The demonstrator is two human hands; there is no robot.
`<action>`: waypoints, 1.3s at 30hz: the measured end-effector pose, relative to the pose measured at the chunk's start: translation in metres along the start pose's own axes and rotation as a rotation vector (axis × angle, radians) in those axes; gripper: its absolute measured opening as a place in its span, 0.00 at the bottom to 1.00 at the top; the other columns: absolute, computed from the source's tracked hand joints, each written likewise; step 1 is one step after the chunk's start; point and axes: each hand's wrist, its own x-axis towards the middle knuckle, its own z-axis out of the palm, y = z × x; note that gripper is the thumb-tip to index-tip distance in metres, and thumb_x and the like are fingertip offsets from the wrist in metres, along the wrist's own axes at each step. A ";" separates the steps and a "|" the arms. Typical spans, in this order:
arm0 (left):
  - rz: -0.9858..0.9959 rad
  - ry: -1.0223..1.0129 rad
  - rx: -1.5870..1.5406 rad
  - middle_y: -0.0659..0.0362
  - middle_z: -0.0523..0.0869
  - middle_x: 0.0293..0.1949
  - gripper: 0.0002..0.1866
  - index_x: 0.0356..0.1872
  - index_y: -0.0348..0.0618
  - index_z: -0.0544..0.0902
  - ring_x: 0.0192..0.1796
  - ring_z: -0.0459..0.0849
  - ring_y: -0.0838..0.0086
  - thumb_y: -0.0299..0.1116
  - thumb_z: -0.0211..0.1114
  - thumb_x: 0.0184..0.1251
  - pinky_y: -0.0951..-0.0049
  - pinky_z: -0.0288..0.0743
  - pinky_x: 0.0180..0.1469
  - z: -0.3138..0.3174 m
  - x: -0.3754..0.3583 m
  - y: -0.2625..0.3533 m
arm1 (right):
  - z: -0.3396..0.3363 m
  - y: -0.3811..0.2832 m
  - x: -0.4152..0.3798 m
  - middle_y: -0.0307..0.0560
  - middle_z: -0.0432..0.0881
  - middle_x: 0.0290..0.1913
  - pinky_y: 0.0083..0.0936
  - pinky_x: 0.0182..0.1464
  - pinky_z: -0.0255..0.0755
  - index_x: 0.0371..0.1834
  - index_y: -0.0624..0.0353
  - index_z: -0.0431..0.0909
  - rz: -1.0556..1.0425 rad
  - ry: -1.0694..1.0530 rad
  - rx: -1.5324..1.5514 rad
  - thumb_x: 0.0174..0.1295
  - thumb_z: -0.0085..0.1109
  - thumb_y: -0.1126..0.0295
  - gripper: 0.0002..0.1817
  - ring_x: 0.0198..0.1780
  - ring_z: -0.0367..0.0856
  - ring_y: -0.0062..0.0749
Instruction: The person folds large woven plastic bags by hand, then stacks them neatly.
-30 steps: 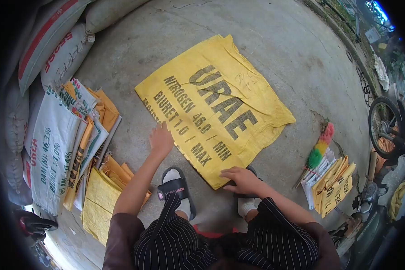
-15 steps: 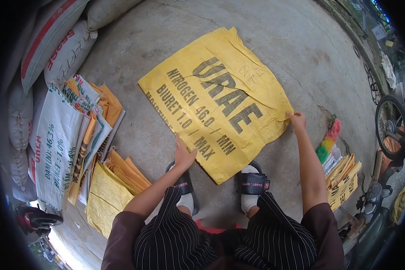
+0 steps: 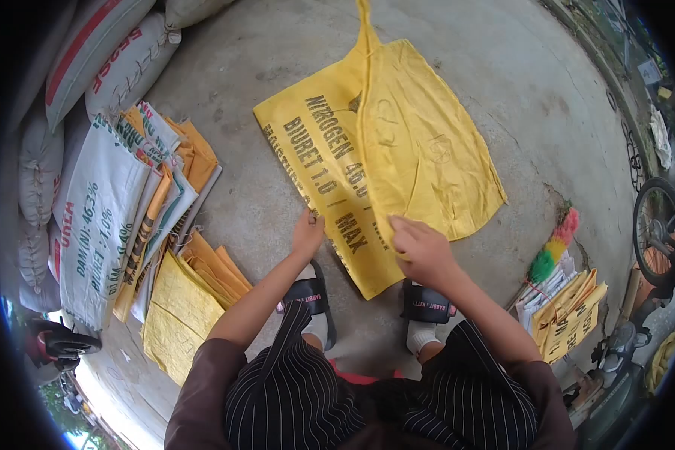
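Observation:
A yellow woven sack [image 3: 435,142] with black lettering lies on the concrete floor in front of my feet. One side of it is lifted and folded over toward the left, so the large word is covered and a plainer yellow face shows. My right hand [image 3: 421,251] grips the lifted edge near the sack's middle. At the sack's lower left edge, my left hand [image 3: 307,231] pinches the border beside the printed lines. The far end of the folded edge rises to a peak at the top of the view.
On the left stand folded white sacks [image 3: 101,217] and folded yellow sacks [image 3: 180,307], with full sacks [image 3: 131,64] stacked behind. At right are a colourful duster [image 3: 555,244], more folded sacks [image 3: 570,319] and a bicycle wheel [image 3: 656,221].
My right hand has moved left and toward me, carrying the sack's right edge over its middle. My left hand stays at the lower left edge.

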 end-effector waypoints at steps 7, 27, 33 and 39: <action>-0.235 -0.002 -0.540 0.58 0.83 0.39 0.25 0.55 0.41 0.74 0.34 0.82 0.72 0.51 0.49 0.71 0.71 0.76 0.35 -0.010 -0.013 0.038 | 0.106 -0.003 -0.039 0.52 0.69 0.62 0.49 0.62 0.61 0.43 0.62 0.73 -0.128 -0.414 -0.114 0.53 0.54 0.70 0.14 0.65 0.65 0.47; 0.265 0.409 0.316 0.39 0.69 0.54 0.33 0.61 0.32 0.66 0.57 0.70 0.51 0.40 0.66 0.57 0.60 0.66 0.58 0.001 -0.024 0.045 | 0.064 0.082 0.031 0.58 0.81 0.41 0.34 0.41 0.74 0.38 0.65 0.79 0.737 -0.156 0.301 0.47 0.63 0.63 0.18 0.41 0.80 0.48; 0.315 -0.011 0.170 0.34 0.65 0.59 0.42 0.64 0.26 0.58 0.61 0.68 0.45 0.50 0.63 0.59 0.59 0.63 0.64 0.056 -0.022 0.124 | 0.072 0.033 0.054 0.58 0.80 0.40 0.38 0.44 0.73 0.38 0.63 0.80 0.639 -0.174 0.066 0.53 0.57 0.65 0.14 0.45 0.78 0.52; -0.113 -0.004 0.289 0.30 0.72 0.53 0.47 0.62 0.21 0.57 0.50 0.80 0.50 0.51 0.66 0.53 0.62 0.74 0.52 0.090 0.028 0.150 | 0.085 0.080 0.026 0.61 0.75 0.53 0.39 0.57 0.67 0.51 0.60 0.77 0.326 -0.212 0.349 0.60 0.54 0.58 0.21 0.56 0.72 0.54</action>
